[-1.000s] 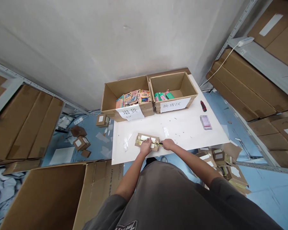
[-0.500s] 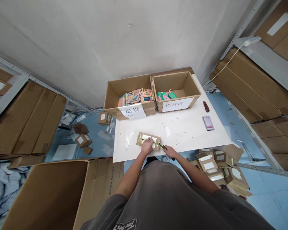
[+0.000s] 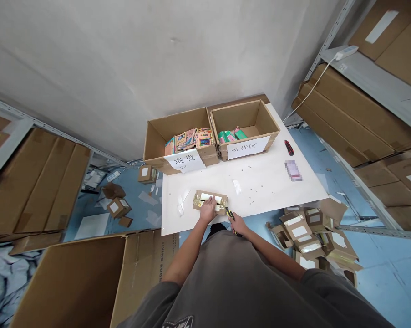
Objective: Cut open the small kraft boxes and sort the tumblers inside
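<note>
A small taped cardboard box [image 3: 198,199] with white labels lies at the front of the white table [image 3: 178,218], a dark slit running along its top. My left hand [image 3: 208,209] grips the box from above, its fingers over the label side. In my right hand [image 3: 237,223] is a yellow and black box cutter [image 3: 229,212], its front end against the right end of the box. The fingers are wrapped round the handle, and the blade is too small to make out.
Two open cartons stand at the table's back: one [image 3: 181,165] with many cards, the other [image 3: 248,148] with green and pink packs. A red and black cutter [image 3: 289,147] lies at right. A large open carton [image 3: 123,273] stands at lower left; opened boxes [image 3: 301,232] litter the floor.
My right hand and the box cutter have shifted slightly left and down, and the cutter stands steeper. My left hand stays on the box. The whole view has turned a little.
</note>
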### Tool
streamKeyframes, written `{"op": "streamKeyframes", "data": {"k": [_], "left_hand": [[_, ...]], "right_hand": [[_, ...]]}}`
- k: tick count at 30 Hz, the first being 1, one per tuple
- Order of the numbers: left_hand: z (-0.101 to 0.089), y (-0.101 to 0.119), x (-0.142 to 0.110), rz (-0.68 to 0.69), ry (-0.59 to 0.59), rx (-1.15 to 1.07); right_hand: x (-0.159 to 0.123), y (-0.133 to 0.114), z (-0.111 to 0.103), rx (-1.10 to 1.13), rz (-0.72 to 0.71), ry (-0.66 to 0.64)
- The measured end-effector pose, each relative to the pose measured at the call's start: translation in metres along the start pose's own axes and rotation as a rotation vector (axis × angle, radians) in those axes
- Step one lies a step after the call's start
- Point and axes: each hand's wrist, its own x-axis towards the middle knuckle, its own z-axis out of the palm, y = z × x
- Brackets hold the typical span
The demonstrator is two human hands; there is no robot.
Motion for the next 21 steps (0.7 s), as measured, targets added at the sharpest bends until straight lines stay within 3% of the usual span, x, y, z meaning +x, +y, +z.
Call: {"op": "streamKeyframes", "data": {"k": [4, 11, 21], "left_hand": [[0.003, -0.002, 0.006, 0.003, 0.003, 0.002], [0.011, -0.007, 0.008, 0.018, 0.024, -0.001], [0.015, -0.008, 0.011, -0.002, 0.035, 0.006]], "right_hand": [[-0.007, 0.004, -0.002, 0.024, -0.028, -0.025], [-0.003, -0.004, -0.010, 0.121, -0.027, 0.055], [0.000, 0.009, -0.004, 0.062, -0.071, -0.023]]}}
